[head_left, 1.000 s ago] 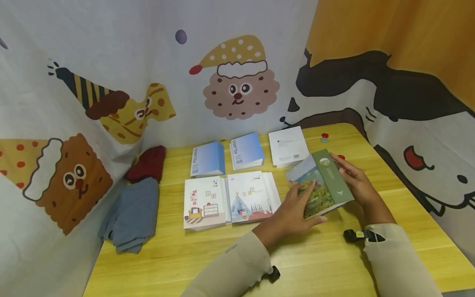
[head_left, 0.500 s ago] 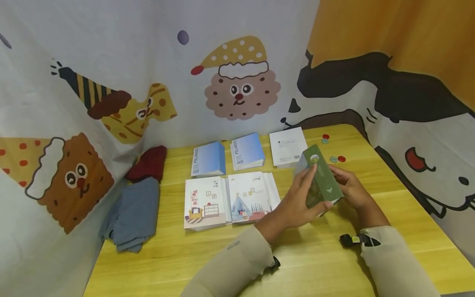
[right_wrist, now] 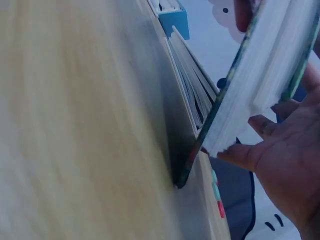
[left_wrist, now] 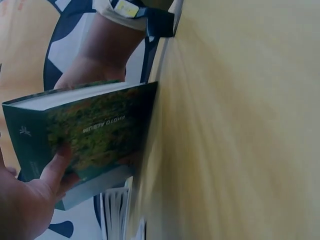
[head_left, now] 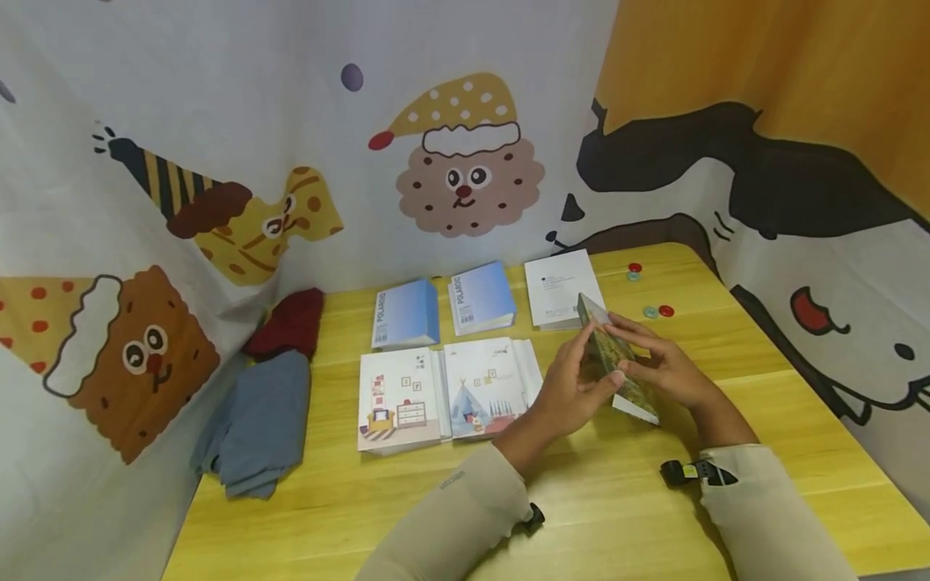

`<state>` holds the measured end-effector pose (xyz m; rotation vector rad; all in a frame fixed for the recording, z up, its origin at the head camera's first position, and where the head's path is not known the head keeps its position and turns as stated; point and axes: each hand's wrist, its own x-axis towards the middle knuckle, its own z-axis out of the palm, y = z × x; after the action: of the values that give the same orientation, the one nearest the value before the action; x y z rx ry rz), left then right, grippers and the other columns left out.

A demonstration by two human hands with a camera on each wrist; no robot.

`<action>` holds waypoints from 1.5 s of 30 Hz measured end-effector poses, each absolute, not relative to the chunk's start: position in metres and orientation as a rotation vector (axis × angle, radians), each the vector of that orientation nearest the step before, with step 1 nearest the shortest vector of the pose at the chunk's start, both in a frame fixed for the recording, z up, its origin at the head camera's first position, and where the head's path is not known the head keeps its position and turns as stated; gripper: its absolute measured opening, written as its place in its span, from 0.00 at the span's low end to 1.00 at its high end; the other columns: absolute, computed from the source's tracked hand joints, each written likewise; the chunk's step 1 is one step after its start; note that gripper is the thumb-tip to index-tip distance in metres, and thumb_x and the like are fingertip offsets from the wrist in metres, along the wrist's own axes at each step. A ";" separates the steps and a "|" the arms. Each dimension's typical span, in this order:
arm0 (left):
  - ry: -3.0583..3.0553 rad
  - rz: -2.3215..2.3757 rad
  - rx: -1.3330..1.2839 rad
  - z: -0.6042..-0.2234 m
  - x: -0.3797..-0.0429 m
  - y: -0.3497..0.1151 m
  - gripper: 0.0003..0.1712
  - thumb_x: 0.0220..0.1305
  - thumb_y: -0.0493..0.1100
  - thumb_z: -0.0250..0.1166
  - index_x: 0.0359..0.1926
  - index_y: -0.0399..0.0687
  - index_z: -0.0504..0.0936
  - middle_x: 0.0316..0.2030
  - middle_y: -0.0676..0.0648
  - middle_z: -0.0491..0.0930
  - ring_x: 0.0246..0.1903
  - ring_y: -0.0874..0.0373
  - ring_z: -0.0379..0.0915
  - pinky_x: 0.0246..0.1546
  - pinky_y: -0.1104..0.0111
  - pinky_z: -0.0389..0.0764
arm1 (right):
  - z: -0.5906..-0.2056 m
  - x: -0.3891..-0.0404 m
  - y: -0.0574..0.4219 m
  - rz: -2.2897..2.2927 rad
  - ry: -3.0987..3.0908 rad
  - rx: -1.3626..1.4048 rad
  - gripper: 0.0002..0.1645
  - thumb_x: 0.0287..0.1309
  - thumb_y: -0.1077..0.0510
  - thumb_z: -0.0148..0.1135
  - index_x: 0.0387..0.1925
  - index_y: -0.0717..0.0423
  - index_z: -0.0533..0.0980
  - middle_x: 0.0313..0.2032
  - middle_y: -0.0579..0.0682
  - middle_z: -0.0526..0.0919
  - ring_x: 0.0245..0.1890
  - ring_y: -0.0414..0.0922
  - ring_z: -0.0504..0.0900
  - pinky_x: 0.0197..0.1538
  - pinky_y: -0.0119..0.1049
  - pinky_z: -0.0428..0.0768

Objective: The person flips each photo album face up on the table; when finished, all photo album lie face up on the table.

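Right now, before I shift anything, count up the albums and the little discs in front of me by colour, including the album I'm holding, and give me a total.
Green album: 1
Blue albums: 2
White albums: 3
Red discs: 2
Teal discs: 2
Total: 10

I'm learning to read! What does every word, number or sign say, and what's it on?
"PHOTO ALBUM": green album
"POLAROID": left blue album
"POLAROID": right blue album
Too small or blurred: the other print on these, and print on the plain white album, armchair album, tent album and left sleeve.
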<state>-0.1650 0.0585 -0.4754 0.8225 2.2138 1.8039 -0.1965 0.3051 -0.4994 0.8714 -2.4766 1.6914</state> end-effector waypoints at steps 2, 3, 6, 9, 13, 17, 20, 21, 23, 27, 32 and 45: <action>2.218 1.798 0.781 -0.475 -0.166 0.055 0.49 0.81 0.66 0.57 0.90 0.64 0.44 0.88 0.46 0.48 0.81 0.47 0.62 0.58 0.73 0.85 | -0.499 -0.196 0.304 1.651 -2.511 0.853 0.36 0.74 0.70 0.63 0.80 0.61 0.69 0.87 0.60 0.56 0.80 0.28 0.58 0.68 0.20 0.71; 2.223 1.791 0.764 -0.475 -0.167 0.053 0.48 0.82 0.65 0.58 0.90 0.64 0.46 0.88 0.46 0.49 0.81 0.46 0.63 0.59 0.71 0.86 | -0.499 -0.196 0.304 1.626 -2.538 0.833 0.36 0.74 0.69 0.64 0.80 0.60 0.69 0.87 0.60 0.57 0.81 0.31 0.59 0.68 0.22 0.73; 2.294 1.714 0.711 -0.475 -0.168 0.047 0.44 0.83 0.65 0.57 0.89 0.66 0.51 0.87 0.49 0.53 0.81 0.45 0.64 0.64 0.66 0.85 | -0.499 -0.197 0.305 1.567 -2.607 0.799 0.36 0.73 0.68 0.67 0.79 0.62 0.70 0.85 0.66 0.57 0.84 0.53 0.61 0.70 0.45 0.82; 2.364 1.647 0.697 -0.476 -0.169 0.042 0.42 0.83 0.66 0.56 0.88 0.63 0.56 0.86 0.50 0.58 0.79 0.47 0.67 0.70 0.57 0.83 | -0.500 -0.197 0.307 1.538 -2.685 0.759 0.37 0.72 0.65 0.69 0.79 0.63 0.70 0.84 0.71 0.55 0.81 0.75 0.58 0.70 0.73 0.76; 2.375 1.607 0.662 -0.480 -0.172 0.035 0.41 0.82 0.65 0.58 0.86 0.60 0.60 0.83 0.48 0.64 0.75 0.49 0.74 0.69 0.58 0.84 | -0.503 -0.199 0.312 1.514 -2.789 0.701 0.41 0.71 0.60 0.72 0.80 0.61 0.69 0.85 0.73 0.52 0.80 0.83 0.54 0.70 0.82 0.66; 2.413 1.480 0.652 -0.484 -0.175 0.030 0.40 0.82 0.65 0.60 0.84 0.57 0.62 0.80 0.43 0.70 0.68 0.49 0.81 0.62 0.63 0.87 | -0.507 -0.201 0.314 1.441 -2.879 0.643 0.44 0.69 0.57 0.76 0.81 0.59 0.69 0.85 0.74 0.51 0.80 0.83 0.53 0.73 0.84 0.62; 2.466 1.326 0.647 -0.486 -0.178 0.028 0.43 0.81 0.68 0.58 0.86 0.57 0.60 0.78 0.41 0.73 0.65 0.47 0.84 0.64 0.57 0.86 | -0.510 -0.203 0.314 1.360 -2.931 0.611 0.46 0.67 0.54 0.77 0.81 0.57 0.69 0.85 0.74 0.52 0.81 0.83 0.51 0.73 0.85 0.59; 2.477 1.281 0.638 -0.487 -0.179 0.028 0.45 0.80 0.69 0.58 0.87 0.58 0.58 0.79 0.41 0.72 0.67 0.46 0.83 0.67 0.55 0.85 | -0.511 -0.203 0.313 1.340 -2.942 0.606 0.46 0.66 0.53 0.78 0.81 0.56 0.69 0.85 0.73 0.52 0.81 0.83 0.51 0.72 0.86 0.59; 2.490 1.221 0.628 -0.489 -0.181 0.029 0.47 0.79 0.70 0.58 0.87 0.58 0.57 0.80 0.42 0.71 0.72 0.45 0.78 0.71 0.49 0.81 | -0.512 -0.203 0.312 1.293 -2.955 0.603 0.47 0.66 0.51 0.78 0.81 0.55 0.69 0.85 0.73 0.52 0.82 0.82 0.50 0.73 0.86 0.58; 2.583 1.083 0.654 -0.491 -0.182 0.031 0.46 0.79 0.70 0.59 0.87 0.59 0.58 0.82 0.45 0.68 0.81 0.42 0.65 0.78 0.42 0.72 | -0.514 -0.203 0.311 1.253 -2.966 0.595 0.47 0.67 0.49 0.78 0.82 0.54 0.68 0.85 0.73 0.52 0.81 0.82 0.51 0.73 0.85 0.59; 2.775 0.814 0.704 -0.490 -0.181 0.034 0.44 0.79 0.70 0.58 0.86 0.61 0.61 0.80 0.45 0.72 0.85 0.38 0.52 0.80 0.39 0.62 | -0.515 -0.205 0.311 1.239 -2.988 0.571 0.48 0.66 0.48 0.78 0.82 0.53 0.68 0.85 0.72 0.53 0.82 0.82 0.52 0.74 0.84 0.59; 2.888 0.474 0.586 -0.492 -0.177 0.036 0.45 0.75 0.76 0.58 0.84 0.67 0.64 0.84 0.41 0.61 0.86 0.36 0.44 0.80 0.41 0.59 | -0.521 -0.206 0.306 1.152 -2.972 0.615 0.48 0.65 0.47 0.79 0.80 0.56 0.71 0.84 0.72 0.54 0.81 0.81 0.52 0.72 0.84 0.61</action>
<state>-0.1772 0.0356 -0.4924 0.5857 2.8881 0.4744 -0.2058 0.3060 -0.5206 0.6145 -2.9721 1.1524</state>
